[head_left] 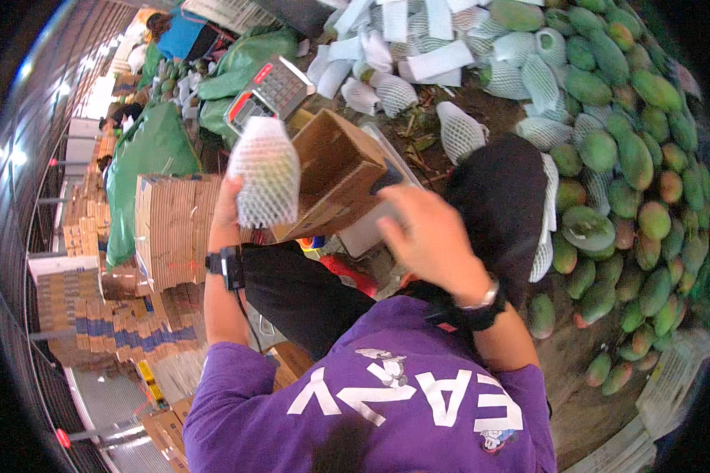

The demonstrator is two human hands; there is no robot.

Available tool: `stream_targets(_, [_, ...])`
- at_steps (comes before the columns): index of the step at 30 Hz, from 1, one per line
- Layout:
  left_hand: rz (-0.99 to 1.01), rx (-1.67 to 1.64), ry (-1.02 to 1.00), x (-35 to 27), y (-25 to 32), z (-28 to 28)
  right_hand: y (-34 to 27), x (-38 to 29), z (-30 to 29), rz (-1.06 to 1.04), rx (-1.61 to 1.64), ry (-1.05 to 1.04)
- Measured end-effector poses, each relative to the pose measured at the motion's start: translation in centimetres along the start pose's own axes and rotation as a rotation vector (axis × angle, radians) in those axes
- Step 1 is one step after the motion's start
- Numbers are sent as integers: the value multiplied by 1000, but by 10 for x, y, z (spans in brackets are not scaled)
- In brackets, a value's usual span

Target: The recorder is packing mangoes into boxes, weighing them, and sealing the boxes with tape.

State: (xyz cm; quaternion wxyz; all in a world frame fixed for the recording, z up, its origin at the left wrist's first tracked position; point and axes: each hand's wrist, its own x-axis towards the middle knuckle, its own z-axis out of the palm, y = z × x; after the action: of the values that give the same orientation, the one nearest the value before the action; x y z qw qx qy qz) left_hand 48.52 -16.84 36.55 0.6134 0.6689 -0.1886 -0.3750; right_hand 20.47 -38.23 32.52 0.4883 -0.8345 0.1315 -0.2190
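Note:
My left hand (231,198) grips a mango in a white foam net sleeve (265,177), raised at the left side of an open cardboard box (337,204). The mango's reddish-yellow skin shows faintly through the mesh. Inside the box I see bare cardboard walls; its bottom is partly hidden. My right hand (429,233), blurred, hovers at the box's right side with its fingers apart and nothing visible in them. The box appears to rest on a weighing scale's pale platform (367,230). Behind the sleeved mango stands the scale's keypad and display (272,88).
Green mangoes (627,236) are heaped on the right. White foam sleeves (414,53) and sleeved mangoes (384,91) lie ahead. Flattened cartons (177,230) are stacked at left, beside a green sack (148,171). Farther back is a person in blue (180,38).

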Motion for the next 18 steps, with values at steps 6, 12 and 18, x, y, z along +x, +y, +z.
stream_targets(6, [-173, 438, -138, 64, -51, -11, 34, 61, 137, -208, -650, -33])
stream_targets(12, [-283, 472, -58, 127, -145, 22, 53, 65, 161, -97, -607, -117])
stream_targets(18, [-435, 430, -659, 166, -209, 10, 56, 62, 157, 53, -512, -129])
